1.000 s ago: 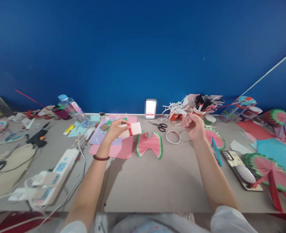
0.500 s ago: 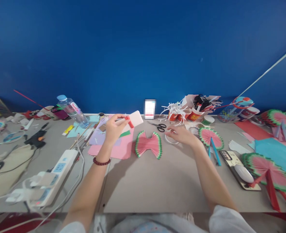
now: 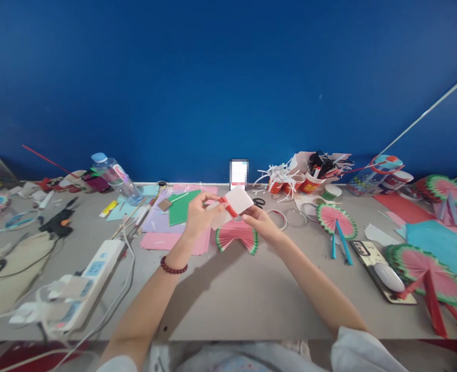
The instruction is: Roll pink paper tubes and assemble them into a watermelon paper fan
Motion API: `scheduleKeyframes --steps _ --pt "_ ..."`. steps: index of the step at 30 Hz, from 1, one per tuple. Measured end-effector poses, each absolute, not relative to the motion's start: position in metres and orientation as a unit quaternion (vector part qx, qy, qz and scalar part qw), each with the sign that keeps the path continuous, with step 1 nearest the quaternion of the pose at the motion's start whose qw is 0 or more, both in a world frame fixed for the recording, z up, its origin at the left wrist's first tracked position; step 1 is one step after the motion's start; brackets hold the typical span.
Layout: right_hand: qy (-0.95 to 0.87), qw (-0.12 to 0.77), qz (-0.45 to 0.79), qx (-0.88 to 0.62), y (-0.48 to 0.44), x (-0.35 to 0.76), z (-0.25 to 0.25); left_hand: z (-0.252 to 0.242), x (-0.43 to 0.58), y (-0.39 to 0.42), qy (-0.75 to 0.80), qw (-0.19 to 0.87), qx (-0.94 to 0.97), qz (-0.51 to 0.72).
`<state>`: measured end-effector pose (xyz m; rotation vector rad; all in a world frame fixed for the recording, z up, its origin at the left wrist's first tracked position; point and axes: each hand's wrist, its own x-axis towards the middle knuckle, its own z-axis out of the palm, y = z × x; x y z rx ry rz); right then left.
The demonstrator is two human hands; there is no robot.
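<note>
A flat white pad with a red band (image 3: 239,201) is held up above the table, in front of my body. My left hand (image 3: 205,214) grips its left end, fingers and thumb closed near the red band. At its lower right corner, my right hand (image 3: 261,219) pinches the edge. Just below and behind it lies a pleated pink paper piece with green edges (image 3: 237,238), partly covered by the hands and the pad. Black-handled scissors (image 3: 258,202) lie behind my right hand, their blades hidden.
Coloured paper sheets (image 3: 182,206) lie to the left, beside a power strip (image 3: 92,279) with cables. Several wire rings (image 3: 296,218), pleated fans (image 3: 337,219) and a phone with a mouse on it (image 3: 387,276) are on the right. Cups (image 3: 311,183) stand along the blue wall.
My left hand has carried the white pad rightward over the pleated paper. My right hand has come left from beside the scissors and rings and taken hold of the pad's corner.
</note>
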<state>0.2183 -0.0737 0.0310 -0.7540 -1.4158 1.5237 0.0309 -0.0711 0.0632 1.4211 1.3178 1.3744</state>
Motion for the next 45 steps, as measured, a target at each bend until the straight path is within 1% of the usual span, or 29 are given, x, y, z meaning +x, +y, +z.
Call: scheduleKeyframes --steps 3,6,9,13,19,23,26,31,35,40,43,45 --pt "-0.556 0.426 0.632 -0.333 -0.075 0.216 0.028 0.063 0.035 -0.074 0.512 0.384 0.558 0.528" --pt "-0.563 0.431 0.584 -0.395 -0.075 0.217 0.026 0.066 0.038 -0.077 0.499 0.401 0.575 0.51" --pt "-0.61 0.413 0.517 -0.436 -0.073 0.22 0.026 0.067 0.036 -0.077 0.483 0.468 0.59 0.447" --pt "-0.667 0.385 0.47 -0.431 -0.073 0.224 0.029 0.058 0.031 -0.071 0.475 0.57 0.575 0.344" --pt "-0.712 0.359 0.411 -0.442 -0.073 0.225 0.028 0.042 0.028 -0.063 0.447 0.62 0.567 0.306" --pt "-0.744 0.368 0.344 -0.44 -0.074 0.227 0.035 0.044 0.027 -0.063 0.459 0.6 0.561 0.338" --pt "-0.75 0.373 0.32 -0.443 -0.072 0.233 0.041 0.05 0.024 -0.062 0.44 0.629 0.507 0.393" --pt "-0.705 0.39 0.376 -0.458 -0.062 0.244 0.037 0.054 0.019 -0.063 0.321 0.728 0.45 0.406" --pt "-0.68 0.396 0.427 -0.446 -0.059 0.244 0.032 0.05 0.023 -0.064 0.253 0.759 0.425 0.423" --pt "-0.678 0.38 0.453 -0.438 -0.064 0.236 0.035 0.047 0.028 -0.064 0.24 0.777 0.4 0.422" --pt "-0.708 0.359 0.412 -0.447 -0.063 0.236 0.032 0.05 0.029 -0.066 0.247 0.77 0.398 0.433" --pt "-0.734 0.364 0.341 -0.461 -0.056 0.24 0.025 0.054 0.029 -0.068 0.253 0.76 0.409 0.437"
